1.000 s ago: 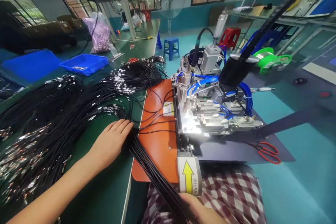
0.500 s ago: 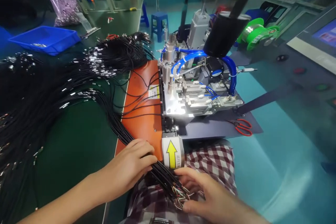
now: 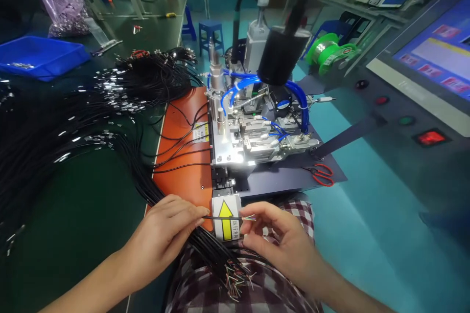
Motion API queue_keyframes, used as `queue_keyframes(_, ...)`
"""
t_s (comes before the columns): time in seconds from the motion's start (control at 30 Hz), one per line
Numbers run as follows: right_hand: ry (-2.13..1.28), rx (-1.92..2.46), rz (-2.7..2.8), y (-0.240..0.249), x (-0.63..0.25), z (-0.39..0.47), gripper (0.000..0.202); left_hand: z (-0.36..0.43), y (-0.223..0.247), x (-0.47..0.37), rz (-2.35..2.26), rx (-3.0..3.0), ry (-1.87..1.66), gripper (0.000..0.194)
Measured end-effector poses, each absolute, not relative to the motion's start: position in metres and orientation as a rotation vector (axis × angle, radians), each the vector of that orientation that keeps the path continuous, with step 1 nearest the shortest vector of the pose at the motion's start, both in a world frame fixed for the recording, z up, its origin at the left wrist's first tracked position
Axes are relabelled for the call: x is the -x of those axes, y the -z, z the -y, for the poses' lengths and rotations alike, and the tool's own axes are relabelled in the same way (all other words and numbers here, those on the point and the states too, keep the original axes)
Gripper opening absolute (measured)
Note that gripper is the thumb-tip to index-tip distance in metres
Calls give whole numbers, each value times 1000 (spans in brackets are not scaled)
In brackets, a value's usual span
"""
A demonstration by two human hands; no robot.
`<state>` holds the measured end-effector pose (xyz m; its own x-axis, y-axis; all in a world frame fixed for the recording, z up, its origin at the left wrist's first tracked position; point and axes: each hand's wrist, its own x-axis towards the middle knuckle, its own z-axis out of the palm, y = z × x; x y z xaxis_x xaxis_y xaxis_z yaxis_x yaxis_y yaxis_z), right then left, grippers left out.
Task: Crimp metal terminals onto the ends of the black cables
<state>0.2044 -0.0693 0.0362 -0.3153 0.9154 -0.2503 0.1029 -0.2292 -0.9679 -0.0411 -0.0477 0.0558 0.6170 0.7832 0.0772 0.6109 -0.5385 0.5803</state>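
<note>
My left hand [image 3: 172, 227] pinches a single black cable [image 3: 222, 217] between thumb and fingertips, with the cable pointing right. Thin coloured wires fan out of its stripped end [image 3: 249, 218]. Beside that end is my right hand [image 3: 281, 234], thumb and index finger apart and curved around it; whether a fingertip touches the wires I cannot tell. A thick bundle of black cables [image 3: 211, 247] passes under my left hand and slopes onto my lap, its bare coloured wire ends [image 3: 237, 279] spread out over checked cloth.
Ahead stands a metal machine [image 3: 253, 137] with blue air hoses and an orange side plate [image 3: 179, 176]. Red-handled scissors [image 3: 323, 174] lie on its base. A control panel [image 3: 414, 102] rises at right. Heaped cables [image 3: 147, 76] and a blue tray [image 3: 44, 58] occupy the left bench.
One cable now stands apart from the bundle in my left hand's pinch. My right hand has moved up from the bundle's wire ends to this cable's end. The view has turned right.
</note>
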Motion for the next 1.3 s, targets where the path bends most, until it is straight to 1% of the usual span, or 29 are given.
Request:
queue_keyframes(0.1, -1562, 1310, 1308, -36, -198, 63, 4, 46, -55, 24, -1130, -2393, -402, 29)
queue_keyframes(0.13, -1564, 1300, 1291, -36, -196, 61, 3, 46, -56, 17, -1135, -2398, -416, 29)
queue_keyframes(0.2, -1597, 1227, 1229, -38, -196, 57, 3, 47, -57, 3, -1111, -2369, -484, 25)
queue_keyframes(0.27, -1664, 1096, 1127, -40, -197, 52, 13, 45, -58, -9, -1071, -2236, -575, 19)
queue_keyframes(0.37, -1733, 967, 954, -40, -200, 43, 26, 39, -60, -17, -1134, -1837, -662, 16)
queue_keyframes(0.47, -1731, 1010, 853, -37, -199, 35, 24, 31, -60, -19, -1186, -1461, -653, 19)
queue_keyframes(0.57, -1749, 1018, 818, -34, -194, 30, 21, 25, -61, -20, -1161, -1289, -657, 22)
queue_keyframes(0.87, -1731, 1043, 825, -35, -184, 17, 21, 19, -60, -19, -1132, -1126, -598, 25)
queue_keyframes(1.3, -1663, 1142, 872, -36, -189, 10, 20, 12, -55, -24, -1135, -1205, -541, 28)
